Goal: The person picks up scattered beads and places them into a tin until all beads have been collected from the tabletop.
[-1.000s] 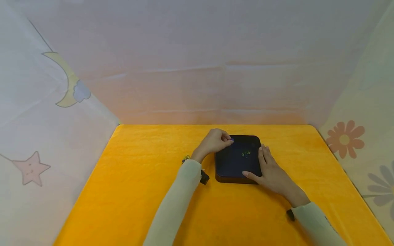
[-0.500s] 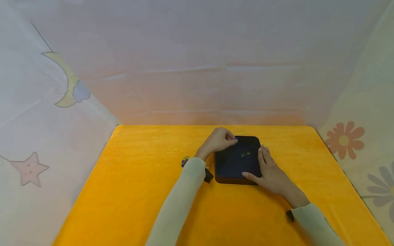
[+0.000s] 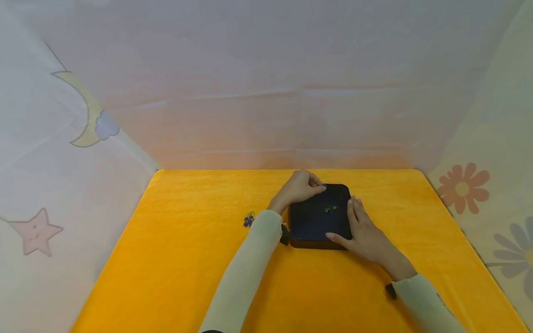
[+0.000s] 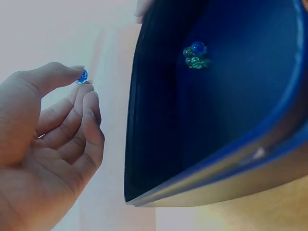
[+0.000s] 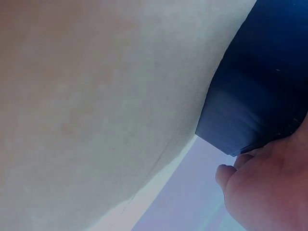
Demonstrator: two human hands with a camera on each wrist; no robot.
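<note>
My left hand [image 3: 296, 189] pinches a small blue glass marble [image 4: 83, 76] between thumb and fingertips. In the head view it is over the far left part of a black square box [image 3: 306, 229] with low walls. Inside the box lies a small cluster of green and blue marbles [image 4: 195, 61], seen in the left wrist view. My right hand [image 3: 368, 235] rests against the box's right side, its fingers straight along the outer wall and its thumb reaching over the rim. In the right wrist view the palm hides part of the box.
Several blue and yellowish marbles [image 3: 248, 219] lie on the yellow tablecloth [image 3: 187, 259], left of the box and beside the left sleeve [image 3: 250, 263]. A pale fabric wall [image 3: 266, 120] rises behind the table, with printed side walls left and right.
My left hand has moved slightly right over the box, still pinching the blue marble. More of the marble pile beside the sleeve shows now. My right hand stays on the box.
</note>
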